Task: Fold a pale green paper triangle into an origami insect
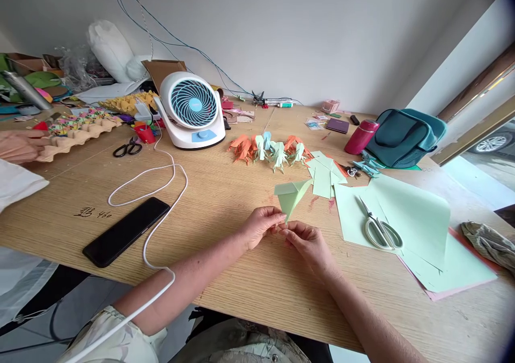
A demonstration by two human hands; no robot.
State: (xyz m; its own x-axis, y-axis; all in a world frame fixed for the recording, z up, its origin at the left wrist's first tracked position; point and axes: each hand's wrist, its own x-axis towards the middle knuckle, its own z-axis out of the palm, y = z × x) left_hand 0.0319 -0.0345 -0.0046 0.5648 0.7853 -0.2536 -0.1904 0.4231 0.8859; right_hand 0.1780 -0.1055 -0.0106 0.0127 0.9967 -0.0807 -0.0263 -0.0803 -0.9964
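Both my hands meet over the middle of the wooden table. My left hand and my right hand pinch the lower tip of a half-folded pale green paper piece that stands up between them. Behind it lies a row of finished orange and pale green folded paper figures. A small stack of cut green paper pieces lies just right of the figures.
Green sheets with white-handled scissors lie right. A black phone and white cable lie left, a white fan behind. Black scissors, an egg tray, a red bottle, a teal bag. Another person's hand far left.
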